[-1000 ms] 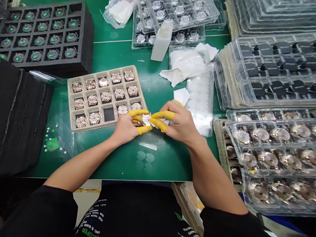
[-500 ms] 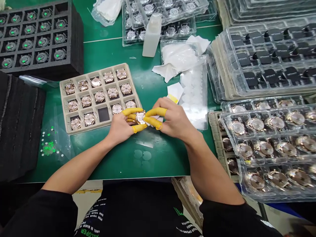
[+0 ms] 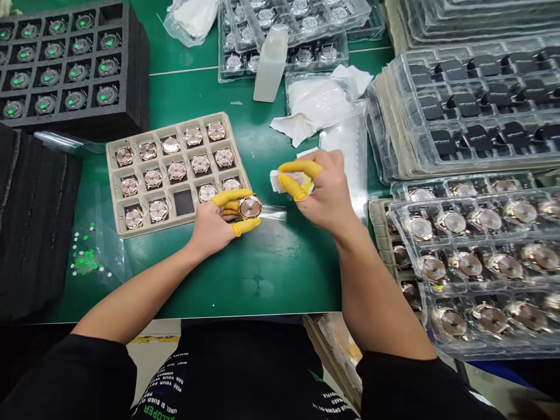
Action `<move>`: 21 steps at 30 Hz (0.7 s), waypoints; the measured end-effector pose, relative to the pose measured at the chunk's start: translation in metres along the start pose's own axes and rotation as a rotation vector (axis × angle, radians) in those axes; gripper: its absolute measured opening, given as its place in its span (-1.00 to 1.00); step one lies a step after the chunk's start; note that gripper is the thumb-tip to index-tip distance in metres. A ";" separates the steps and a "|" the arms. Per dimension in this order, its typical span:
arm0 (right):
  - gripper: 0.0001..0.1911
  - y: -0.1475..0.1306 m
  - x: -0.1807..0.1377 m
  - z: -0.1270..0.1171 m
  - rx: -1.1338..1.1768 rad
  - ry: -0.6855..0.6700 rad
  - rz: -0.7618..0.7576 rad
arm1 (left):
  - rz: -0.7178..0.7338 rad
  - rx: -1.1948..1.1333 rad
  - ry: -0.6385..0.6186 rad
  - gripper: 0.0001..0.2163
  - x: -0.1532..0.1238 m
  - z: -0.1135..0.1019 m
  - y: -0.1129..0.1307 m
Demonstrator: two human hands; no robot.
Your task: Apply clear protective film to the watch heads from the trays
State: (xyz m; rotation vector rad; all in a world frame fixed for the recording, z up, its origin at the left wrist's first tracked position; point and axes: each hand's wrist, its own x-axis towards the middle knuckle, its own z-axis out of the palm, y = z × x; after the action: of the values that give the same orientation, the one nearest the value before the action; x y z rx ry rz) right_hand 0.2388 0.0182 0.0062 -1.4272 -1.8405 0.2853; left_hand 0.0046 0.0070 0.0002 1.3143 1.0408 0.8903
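Note:
My left hand (image 3: 221, 221), with yellow finger cots on, grips a rose-gold watch head (image 3: 250, 207) by its rim, dial side up. Right beside it lies a beige tray (image 3: 177, 223) of similar watch heads in square compartments; one compartment in the front row shows only its dark bottom. My right hand (image 3: 321, 184), also in yellow finger cots, is apart from the watch head, to its right. Between its thumb and fingers is a small folded white wipe (image 3: 276, 182). Under that hand lies a clear plastic sheet (image 3: 356, 192), partly hidden.
Black foam trays (image 3: 137, 76) of watch parts with green dots stand at left. A white plastic bottle (image 3: 270, 67) and white wipes (image 3: 315, 99) are at the back. Clear trays (image 3: 464, 286) of watch heads are stacked at right. Small green and white dots (image 3: 87, 259) lie at front left.
My right hand has moved away from the watch head, up and to the right, with the wipe still in it. My left hand holds the watch head in nearly the same place.

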 end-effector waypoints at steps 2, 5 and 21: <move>-0.61 0.002 0.000 -0.010 0.037 -0.103 0.048 | 0.098 0.035 0.011 -0.46 -0.001 0.000 -0.002; -0.61 -0.008 -0.003 -0.017 0.149 -0.319 0.046 | 0.279 0.083 0.003 -0.56 -0.003 0.000 -0.007; -0.92 -0.029 -0.005 -0.007 0.067 -0.394 0.033 | 0.234 0.105 -0.074 -0.51 -0.002 -0.002 -0.011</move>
State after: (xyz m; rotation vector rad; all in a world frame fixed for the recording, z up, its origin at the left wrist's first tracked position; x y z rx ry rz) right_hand 0.2229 0.0020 0.0258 -1.4296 -2.0960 0.6793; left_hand 0.0014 0.0055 -0.0101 1.5690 0.8983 0.9633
